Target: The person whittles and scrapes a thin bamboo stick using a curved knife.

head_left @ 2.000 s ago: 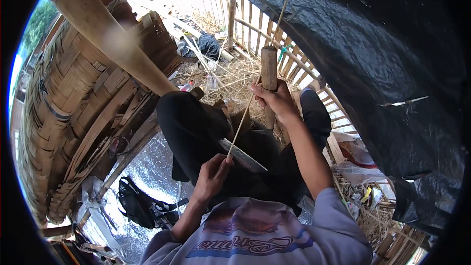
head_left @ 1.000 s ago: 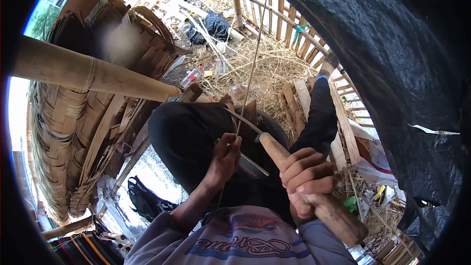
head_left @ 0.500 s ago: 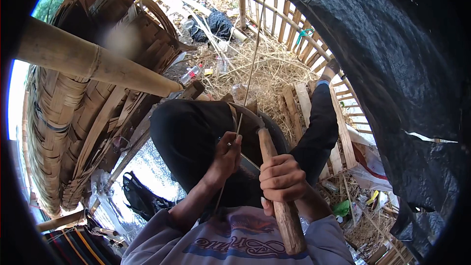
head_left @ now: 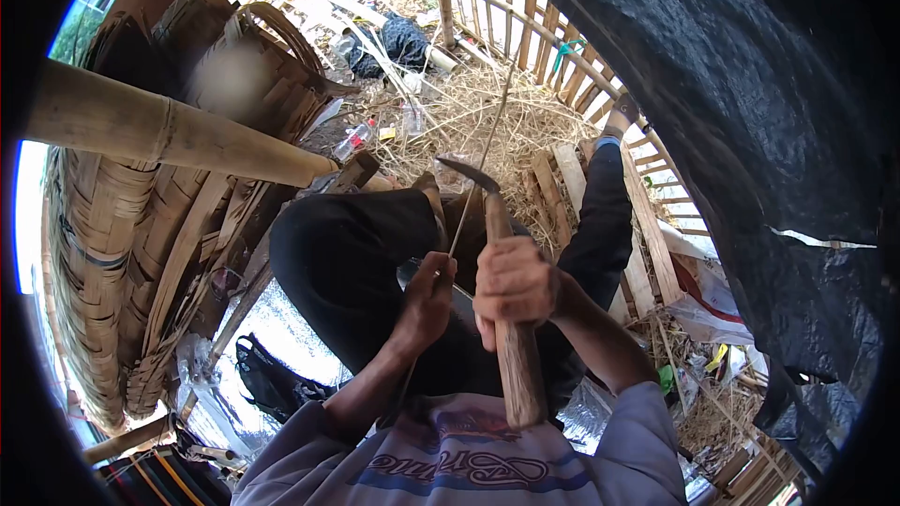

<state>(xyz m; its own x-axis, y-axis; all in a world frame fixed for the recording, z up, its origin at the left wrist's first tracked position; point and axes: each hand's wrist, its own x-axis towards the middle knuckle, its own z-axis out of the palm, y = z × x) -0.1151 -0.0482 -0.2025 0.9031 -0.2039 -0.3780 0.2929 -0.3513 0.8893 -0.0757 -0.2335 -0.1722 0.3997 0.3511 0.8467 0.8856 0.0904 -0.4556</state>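
The largest thing near the hands is the bamboo pole (head_left: 211, 152) at ten o'clock; it looks hard and stiff, and no hand touches it. Next in size is the thick wooden handle (head_left: 518, 375), just right of the middle, its butt pointing to five o'clock. It seems solid and somewhat heavy, perhaps smooth from use, so its middle is the good place to hold. There the right hand (head_left: 516, 279) is clenched, all its fingers wrapped around the wood. The curved blade (head_left: 472, 172) at the handle's upper end has its tip toward ten o'clock; it is probably rigid and sharp, and fingers should keep away from it. The thinnest is the long strip (head_left: 491, 136), rising toward twelve or one o'clock. It looks light and springy, easy to bend or split. The left hand (head_left: 427, 307) grasps it between thumb and fingers, which gives fine control.
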